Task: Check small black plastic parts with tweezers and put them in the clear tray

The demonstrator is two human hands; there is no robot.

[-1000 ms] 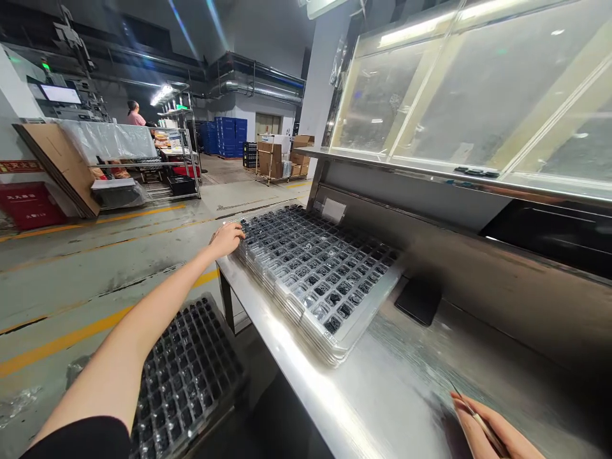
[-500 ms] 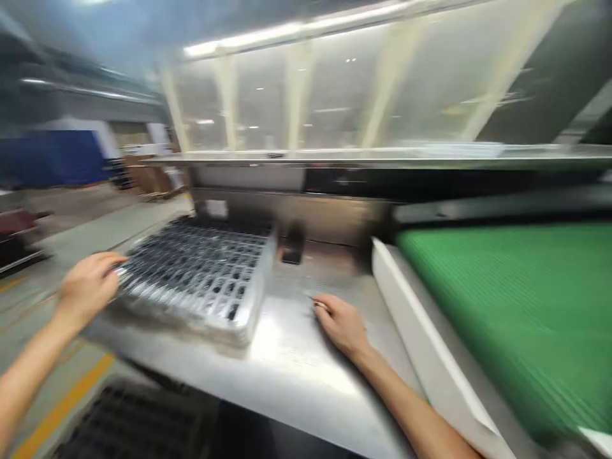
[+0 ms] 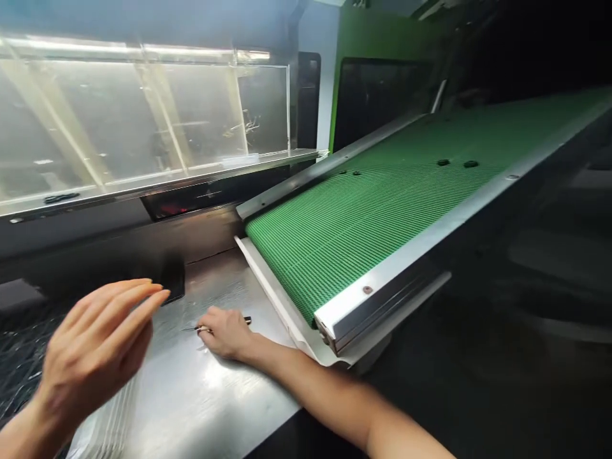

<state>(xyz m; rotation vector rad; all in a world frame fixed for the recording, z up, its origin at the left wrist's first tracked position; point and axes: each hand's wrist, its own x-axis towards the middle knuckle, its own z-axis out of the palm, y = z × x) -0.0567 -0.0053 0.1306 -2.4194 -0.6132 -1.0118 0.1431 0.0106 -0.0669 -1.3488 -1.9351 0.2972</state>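
Observation:
My left hand (image 3: 98, 347) is raised at the lower left, its fingers stretched out and nothing seen in it. It hovers in front of the stacked clear plastic trays (image 3: 109, 424), which hold dark parts and are partly hidden by the hand. Over the metal table (image 3: 191, 408), my right hand (image 3: 224, 333) is closed around a slim hand tool (image 3: 204, 328). The tool's thin pointed tip sticks out to the left and its dark end shows behind the fingers; its exact kind is unclear. A black object (image 3: 175, 280) stands at the back of the table, partly behind my left fingers.
A green conveyor belt (image 3: 306, 248) slopes up to the right, carrying several small dark pieces (image 3: 471, 164). Its metal side rail (image 3: 382, 274) and a white raised edge (image 3: 265, 280) border the table. Behind runs a ledge (image 3: 191, 178) under clear panels.
The view has swung right, bringing more of the conveyor and its dark pieces into sight. My left hand has left the tray's edge and lifted. My right hand still grips the slim tool.

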